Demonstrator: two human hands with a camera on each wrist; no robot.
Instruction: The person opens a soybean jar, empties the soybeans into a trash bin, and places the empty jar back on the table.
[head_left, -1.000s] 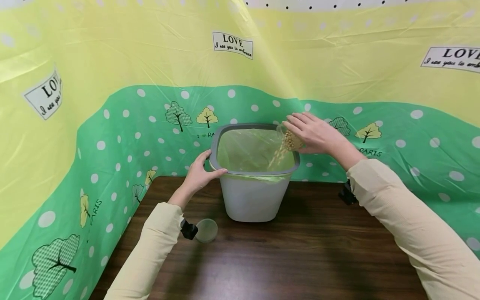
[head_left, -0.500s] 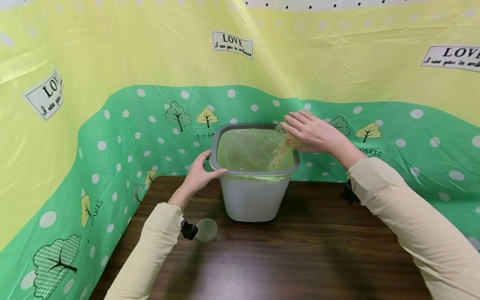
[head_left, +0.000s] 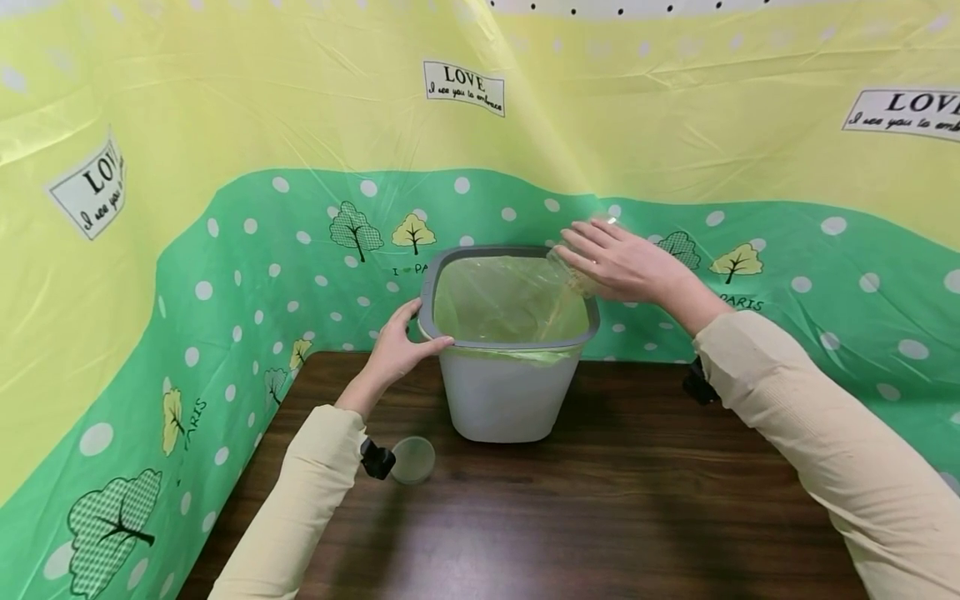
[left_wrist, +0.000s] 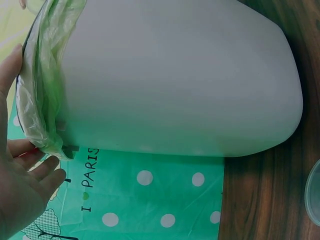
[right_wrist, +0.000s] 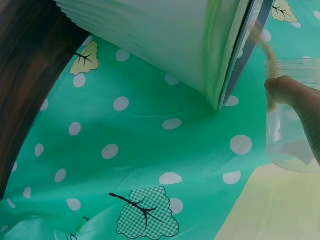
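Note:
A pale grey trash can [head_left: 506, 396] with a darker grey rim stands on the table, lined with a light green plastic bag [head_left: 487, 292]. My left hand [head_left: 396, 343] grips its rim at the left, thumb in front and fingers round the outside. Over the right side of the can, my right hand [head_left: 618, 260] holds a clear plastic jar [right_wrist: 287, 137] tipped down toward the opening. A thin, blurred stream of pale yellow beans [head_left: 557, 312] falls from its mouth into the bag. In the right wrist view the jar looks nearly emptied, with the thumb near its neck.
A clear round lid [head_left: 413, 461] lies on the dark wooden table [head_left: 600, 517], left of the can and close to the left wrist. A yellow and green printed plastic sheet [head_left: 300, 250] hangs behind the table and along its left side.
The right hand has tipped the jar further and risen slightly. Far fewer beans show in the jar, and their stream has thinned. The left hand and the trash can have stayed put.

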